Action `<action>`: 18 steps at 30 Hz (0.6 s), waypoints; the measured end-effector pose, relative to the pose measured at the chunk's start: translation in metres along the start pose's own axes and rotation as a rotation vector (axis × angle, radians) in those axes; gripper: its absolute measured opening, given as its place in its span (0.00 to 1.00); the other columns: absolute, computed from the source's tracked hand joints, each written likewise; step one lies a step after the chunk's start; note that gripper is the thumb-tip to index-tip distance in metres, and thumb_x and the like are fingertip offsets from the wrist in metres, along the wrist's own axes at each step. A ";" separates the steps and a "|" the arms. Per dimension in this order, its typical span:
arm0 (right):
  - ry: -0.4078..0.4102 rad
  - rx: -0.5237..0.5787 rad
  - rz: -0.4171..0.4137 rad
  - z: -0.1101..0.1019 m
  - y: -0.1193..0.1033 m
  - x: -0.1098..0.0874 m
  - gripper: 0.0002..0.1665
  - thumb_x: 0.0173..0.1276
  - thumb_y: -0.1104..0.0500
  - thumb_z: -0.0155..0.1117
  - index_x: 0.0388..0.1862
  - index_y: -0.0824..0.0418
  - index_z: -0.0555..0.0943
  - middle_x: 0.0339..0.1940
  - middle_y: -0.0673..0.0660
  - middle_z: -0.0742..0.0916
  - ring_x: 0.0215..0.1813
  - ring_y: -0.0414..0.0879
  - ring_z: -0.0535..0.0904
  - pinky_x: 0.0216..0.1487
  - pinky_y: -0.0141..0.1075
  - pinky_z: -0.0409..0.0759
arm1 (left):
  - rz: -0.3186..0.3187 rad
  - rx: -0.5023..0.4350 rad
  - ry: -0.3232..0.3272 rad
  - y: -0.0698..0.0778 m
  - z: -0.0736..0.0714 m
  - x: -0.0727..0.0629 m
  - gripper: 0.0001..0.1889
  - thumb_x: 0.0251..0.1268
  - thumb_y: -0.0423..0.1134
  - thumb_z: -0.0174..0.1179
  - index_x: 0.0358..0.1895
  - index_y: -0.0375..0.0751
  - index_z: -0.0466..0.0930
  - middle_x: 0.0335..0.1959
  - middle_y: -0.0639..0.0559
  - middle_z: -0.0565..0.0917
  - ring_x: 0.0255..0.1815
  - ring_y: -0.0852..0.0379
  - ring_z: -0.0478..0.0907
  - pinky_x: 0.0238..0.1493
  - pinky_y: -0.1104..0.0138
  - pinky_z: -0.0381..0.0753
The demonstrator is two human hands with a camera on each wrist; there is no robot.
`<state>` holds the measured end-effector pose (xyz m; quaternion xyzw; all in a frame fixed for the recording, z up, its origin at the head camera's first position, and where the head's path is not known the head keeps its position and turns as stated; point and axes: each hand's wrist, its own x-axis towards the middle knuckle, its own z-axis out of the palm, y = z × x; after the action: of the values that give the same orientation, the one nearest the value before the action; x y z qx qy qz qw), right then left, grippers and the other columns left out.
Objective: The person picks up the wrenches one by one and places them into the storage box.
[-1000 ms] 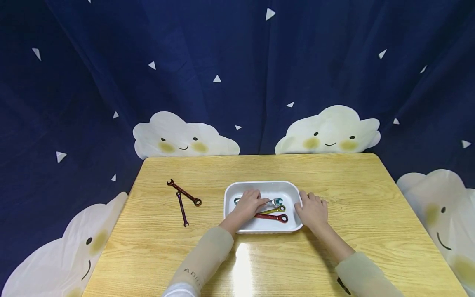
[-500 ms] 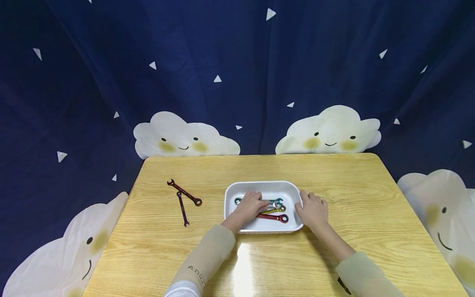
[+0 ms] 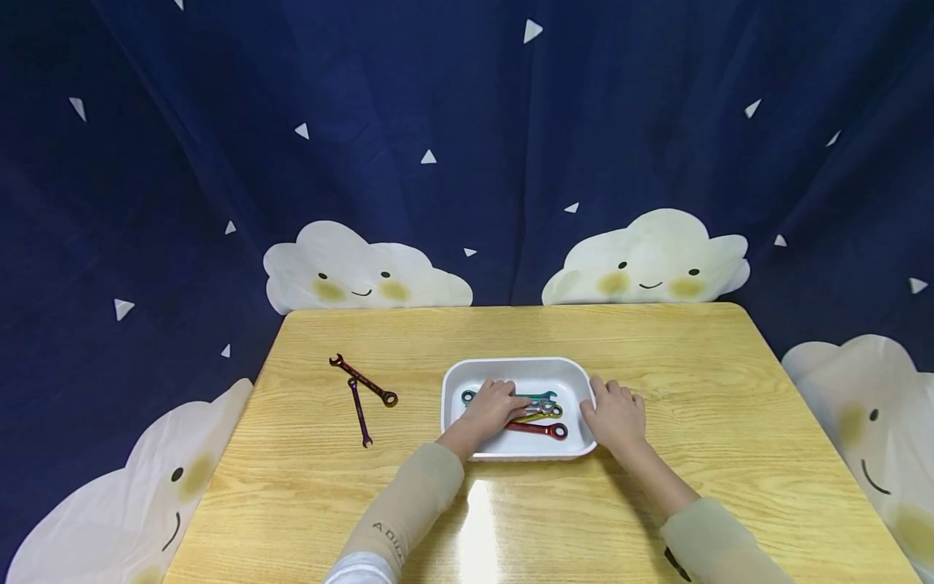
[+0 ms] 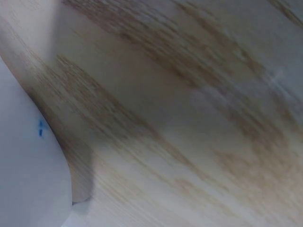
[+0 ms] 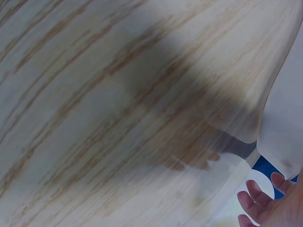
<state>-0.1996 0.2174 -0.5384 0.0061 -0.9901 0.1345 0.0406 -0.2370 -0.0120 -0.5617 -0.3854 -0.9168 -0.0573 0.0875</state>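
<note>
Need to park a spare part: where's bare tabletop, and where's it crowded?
Free: tabletop between right hand and its right edge; strip between white tray and far edge; gap between purple wrench and tray. Crowded: tray's middle, where left hand, silver wrench, teal wrench, yellow wrench and red wrench bunch together.

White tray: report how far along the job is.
Seemingly done: teal metal wrench, yellow metal wrench and red metal wrench in the white rectangular tray. In hand: silver metal wrench, held by the left hand; the right hand touches the tray's rim. Probably left: dark red metal wrench and purple metal wrench on the wooden table.
</note>
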 end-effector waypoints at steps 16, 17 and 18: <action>0.048 0.002 -0.015 0.003 0.000 -0.001 0.23 0.61 0.51 0.50 0.52 0.63 0.70 0.43 0.68 0.77 0.46 0.65 0.72 0.49 0.58 0.62 | -0.033 -0.009 -0.053 0.003 0.000 0.000 0.13 0.65 0.51 0.50 0.47 0.61 0.81 0.28 0.59 0.72 0.29 0.61 0.70 0.39 0.68 0.63; 0.042 0.006 -0.012 0.002 0.001 -0.001 0.24 0.62 0.51 0.50 0.53 0.63 0.70 0.43 0.68 0.77 0.47 0.65 0.72 0.49 0.58 0.62 | -0.032 -0.007 -0.053 0.003 0.000 0.000 0.13 0.65 0.51 0.50 0.47 0.61 0.81 0.28 0.59 0.72 0.29 0.61 0.70 0.39 0.68 0.63; 0.038 0.004 -0.011 0.002 0.001 -0.001 0.24 0.62 0.51 0.49 0.53 0.62 0.70 0.43 0.68 0.77 0.47 0.65 0.72 0.49 0.58 0.62 | -0.030 -0.005 -0.052 0.003 0.000 0.000 0.13 0.64 0.51 0.50 0.47 0.61 0.82 0.28 0.59 0.72 0.29 0.61 0.71 0.39 0.68 0.63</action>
<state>-0.1991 0.2175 -0.5410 0.0092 -0.9888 0.1365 0.0601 -0.2351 -0.0100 -0.5611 -0.3731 -0.9243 -0.0511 0.0618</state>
